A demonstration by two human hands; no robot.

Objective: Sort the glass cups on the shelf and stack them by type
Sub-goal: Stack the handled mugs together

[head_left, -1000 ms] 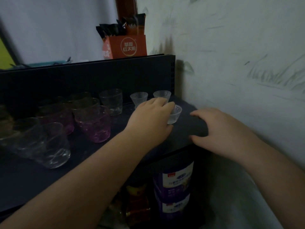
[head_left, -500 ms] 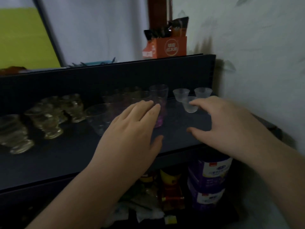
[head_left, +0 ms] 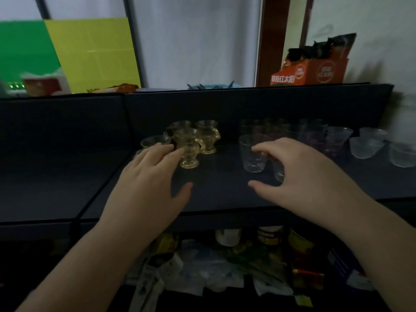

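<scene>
A person's left hand (head_left: pixel 150 185) and right hand (head_left: pixel 299 181) hover, fingers spread and holding nothing, over a dark shelf (head_left: pixel 216 199), between amber handled cups (head_left: pixel 193 143) at left and a clear tumbler (head_left: pixel 253 153), with small frosted cups (head_left: pixel 365 146) at right.

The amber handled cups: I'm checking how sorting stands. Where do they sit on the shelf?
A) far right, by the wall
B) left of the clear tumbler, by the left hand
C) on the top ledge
B: the amber handled cups cluster beside the left hand, left of the clear tumbler.
</scene>
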